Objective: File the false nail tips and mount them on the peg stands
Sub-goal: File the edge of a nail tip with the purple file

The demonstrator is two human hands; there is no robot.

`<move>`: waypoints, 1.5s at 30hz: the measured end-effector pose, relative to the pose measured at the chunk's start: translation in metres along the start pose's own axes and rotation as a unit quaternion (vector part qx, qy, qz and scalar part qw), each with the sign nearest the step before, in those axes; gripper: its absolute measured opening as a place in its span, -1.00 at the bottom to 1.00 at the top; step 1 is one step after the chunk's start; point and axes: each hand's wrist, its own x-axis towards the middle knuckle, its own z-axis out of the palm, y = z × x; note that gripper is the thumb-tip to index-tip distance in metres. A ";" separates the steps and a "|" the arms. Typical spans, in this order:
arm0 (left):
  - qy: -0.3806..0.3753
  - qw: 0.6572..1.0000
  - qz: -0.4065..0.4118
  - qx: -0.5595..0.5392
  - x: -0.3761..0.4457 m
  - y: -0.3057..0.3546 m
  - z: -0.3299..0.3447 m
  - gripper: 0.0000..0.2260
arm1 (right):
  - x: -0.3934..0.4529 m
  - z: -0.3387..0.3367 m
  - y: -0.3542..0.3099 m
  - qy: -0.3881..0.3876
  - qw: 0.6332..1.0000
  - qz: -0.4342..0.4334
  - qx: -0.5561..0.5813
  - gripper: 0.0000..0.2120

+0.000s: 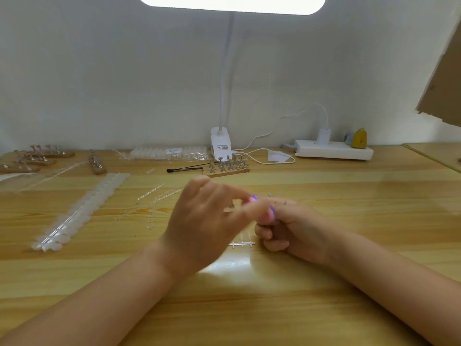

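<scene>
While the right hand (291, 226) curls round a pink-purple nail file (268, 211), the blurred left hand (207, 221) seems to pinch a nail tip against it at mid-table (349, 283); tip itself not discernible. Judged featherlight, thin, springy, slippery plastic: hold by its side edges. Peg stand (225, 168) waits near the far edge.

Bright lamp (231, 3) overhead blows out white; glare on the table (349, 196); hands motion-blurred; edges bow.
</scene>
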 end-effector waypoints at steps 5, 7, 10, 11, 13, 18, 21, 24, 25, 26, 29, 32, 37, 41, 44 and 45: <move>-0.010 0.997 -0.017 0.081 0.001 -0.011 -0.003 -0.78 | 0.002 -0.001 0.000 0.049 0.998 -0.010 0.038 -0.86; -0.001 0.997 -0.012 0.079 0.000 -0.012 -0.005 -0.75 | 0.003 0.000 0.001 0.068 0.996 -0.012 0.050 -0.84; 0.002 0.997 0.031 0.070 0.003 0.003 0.000 -0.81 | 0.002 0.002 -0.001 0.057 0.998 -0.015 0.022 -0.80; -0.004 0.997 0.025 0.078 0.003 0.003 0.000 -0.82 | 0.002 0.001 -0.001 0.065 0.997 -0.013 0.025 -0.81; -0.025 0.994 -0.013 0.106 0.002 -0.006 -0.001 -0.79 | 0.002 -0.001 -0.001 0.101 0.993 -0.005 0.065 -0.88; 0.003 0.997 -0.004 0.078 0.003 -0.001 -0.002 -0.84 | 0.004 0.000 0.002 0.098 0.992 -0.012 0.076 -0.84; -0.011 0.996 0.007 0.084 0.003 0.003 0.001 -0.84 | 0.003 0.000 0.000 0.084 0.994 -0.007 0.062 -0.86; -0.028 0.993 -0.068 0.090 -0.002 -0.010 -0.002 -0.75 | 0.003 -0.001 -0.001 0.099 0.991 -0.006 0.090 -0.81; -0.022 0.994 -0.076 0.072 -0.002 -0.009 -0.003 -0.71 | 0.003 -0.001 0.000 0.097 0.991 -0.009 0.088 -0.83; -0.010 0.996 -0.069 0.050 0.000 -0.004 -0.003 -0.71 | 0.003 0.000 0.001 0.091 0.992 -0.015 0.081 -0.87; -0.007 0.999 -0.045 0.005 0.003 0.015 0.000 -0.76 | 0.002 0.000 0.002 0.081 0.995 -0.029 0.057 -0.92; -0.059 0.994 -0.084 0.035 -0.002 0.008 0.000 -0.80 | 0.002 -0.001 0.001 0.105 0.991 -0.042 0.075 -0.88; -0.029 0.996 -0.086 0.024 0.002 0.009 -0.001 -0.85 | 0.002 0.001 0.003 0.109 0.989 -0.057 0.080 -0.87; -0.053 0.994 -0.092 0.008 -0.002 0.009 0.000 -0.76 | 0.001 0.001 0.001 0.091 0.990 -0.056 0.087 -0.84; -0.062 0.988 -0.138 -0.011 -0.005 0.002 -0.003 -0.79 | 0.001 0.001 0.001 0.099 0.988 -0.063 0.101 -0.84; -0.048 0.989 -0.138 -0.033 -0.003 0.004 -0.004 -0.83 | 0.002 0.001 0.002 0.095 0.989 -0.066 0.095 -0.85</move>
